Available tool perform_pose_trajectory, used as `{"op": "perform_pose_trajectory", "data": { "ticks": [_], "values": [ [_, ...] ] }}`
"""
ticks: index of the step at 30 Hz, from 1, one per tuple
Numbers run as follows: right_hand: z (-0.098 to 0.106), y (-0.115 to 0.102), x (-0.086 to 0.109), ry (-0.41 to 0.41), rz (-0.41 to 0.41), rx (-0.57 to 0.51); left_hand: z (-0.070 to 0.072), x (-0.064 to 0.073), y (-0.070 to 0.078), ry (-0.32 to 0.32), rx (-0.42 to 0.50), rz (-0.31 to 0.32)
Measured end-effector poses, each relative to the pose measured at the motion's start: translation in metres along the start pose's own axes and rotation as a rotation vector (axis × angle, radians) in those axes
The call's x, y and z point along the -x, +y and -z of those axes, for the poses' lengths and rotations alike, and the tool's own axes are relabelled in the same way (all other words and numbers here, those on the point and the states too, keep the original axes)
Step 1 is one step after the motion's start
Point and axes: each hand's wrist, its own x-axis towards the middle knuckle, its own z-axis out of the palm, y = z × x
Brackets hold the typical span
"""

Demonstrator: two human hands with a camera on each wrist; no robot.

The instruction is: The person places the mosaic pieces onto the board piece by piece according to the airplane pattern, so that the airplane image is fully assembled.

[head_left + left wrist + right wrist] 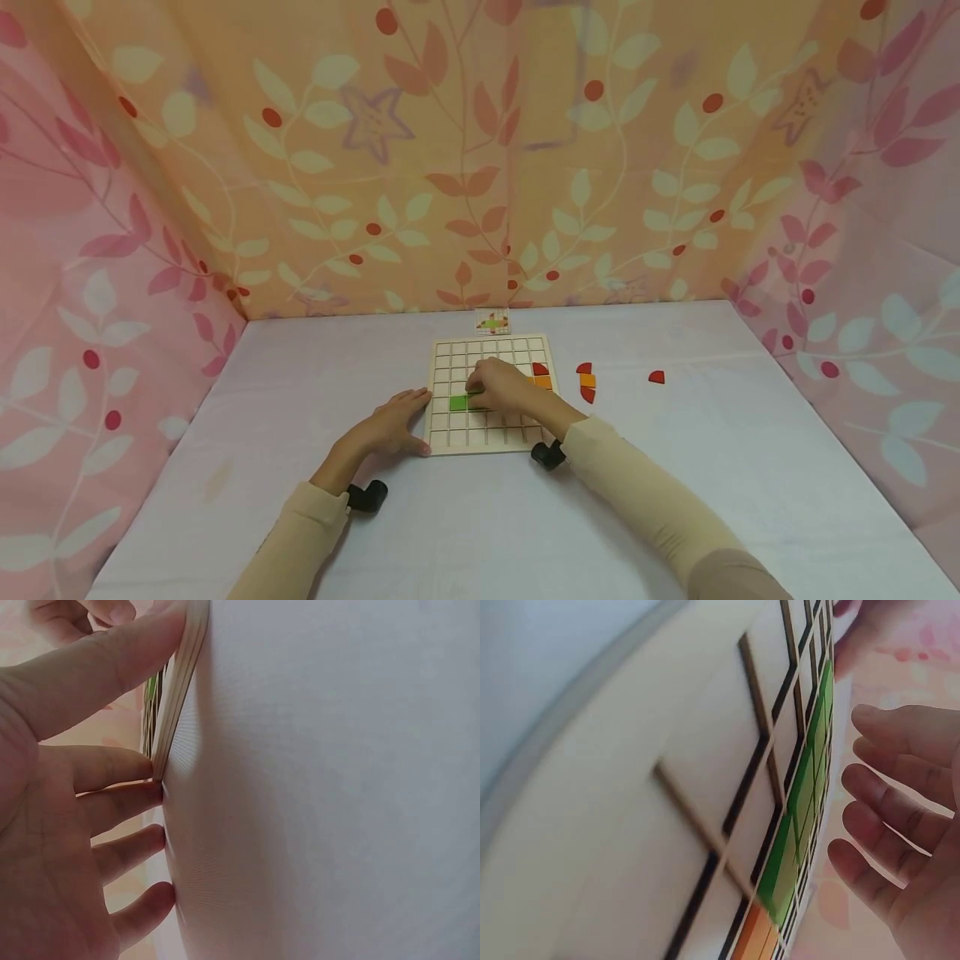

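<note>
A pale wooden grid board (457, 438) lies on the white-covered table. My left hand (393, 423) is at its left side, fingers spread and fairly straight; in the left wrist view the thumb and index fingertip touch the board's edge (178, 697). Over the middle of the board hovers my right hand (501, 386). The right wrist view shows its fingers (885, 791) loosely bent and apart from the board, with nothing seen between them. Green tiles (458, 403) sit in the grid, partly hidden by that hand. Orange tiles (543, 383) and a red quarter-round tile (540, 369) also lie in cells.
To the board's right lie an orange square (587, 381) between two red quarter-rounds (588, 396), and another red piece (657, 377) farther right. A small pattern card (492, 322) is behind the board. Floral curtains (465, 167) enclose the table's back and sides.
</note>
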Motion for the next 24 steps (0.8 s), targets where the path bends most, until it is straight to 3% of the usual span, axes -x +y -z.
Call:
{"op": "perform_pose_trajectory", "data": {
  "ticks": [9, 24],
  "values": [
    [0.014, 0.018, 0.015, 0.053, -0.022, -0.076, -0.001, 0.0, -0.001, 0.009, -0.001, 0.002],
    [0.034, 0.067, 0.037, 0.09, -0.158, -0.091, -0.001, 0.0, -0.001, 0.002, -0.009, 0.006]
  ]
}}
